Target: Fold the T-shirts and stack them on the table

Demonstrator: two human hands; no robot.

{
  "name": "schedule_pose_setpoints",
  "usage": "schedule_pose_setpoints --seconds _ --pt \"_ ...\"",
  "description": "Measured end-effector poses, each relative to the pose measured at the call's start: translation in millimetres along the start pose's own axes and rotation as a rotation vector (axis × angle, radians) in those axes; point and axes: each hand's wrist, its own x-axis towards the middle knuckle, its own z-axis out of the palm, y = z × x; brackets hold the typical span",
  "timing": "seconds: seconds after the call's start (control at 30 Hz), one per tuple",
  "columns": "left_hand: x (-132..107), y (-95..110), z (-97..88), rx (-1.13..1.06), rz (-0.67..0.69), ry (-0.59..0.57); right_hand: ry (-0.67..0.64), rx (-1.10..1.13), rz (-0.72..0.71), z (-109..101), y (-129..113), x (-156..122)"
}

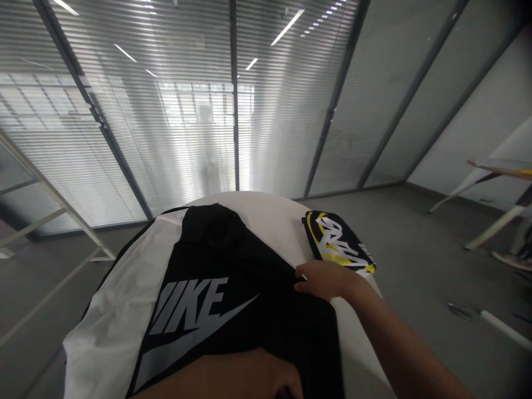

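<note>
A black and white jacket (249, 260) with a large grey NIKE print lies spread over a round white table (266, 208). My right hand (324, 278) pinches the jacket's black edge at the right side, thumb and fingers closed on the cloth. Low in the view, my left forearm crosses the black part of the jacket. My left hand (280, 374) curls at the fabric near the bottom edge, its fingertips partly cut off by the frame. Just beyond my right hand rests a folded black garment (338, 241) with yellow and white lettering.
A glass partition (270, 111) with blinds stands behind the table. At the left is a pale metal frame (62, 205). To the right, a table with white legs (494, 227) stands on the grey floor (407, 249), and a white pole (505, 330) lies there.
</note>
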Motion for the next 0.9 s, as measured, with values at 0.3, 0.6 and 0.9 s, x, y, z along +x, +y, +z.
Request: schedule_pose_setpoints --seconds 0.3,0.6,0.9 --pt "-32.1 -48.3 -119.3 0.23 -0.23 0.416 0.35 0.023 -0.227 8.0 -71.1 63.3" --pt "-24.2 -161.5 -164.5 0.578 -0.887 0.997 0.372 -0.027 -0.396 32.9 -107.7 126.4" --pt "-26.6 -197.0 -173.6 0.346 -0.682 1.494 0.529 0.912 -0.169 -6.6 7.8 161.5"
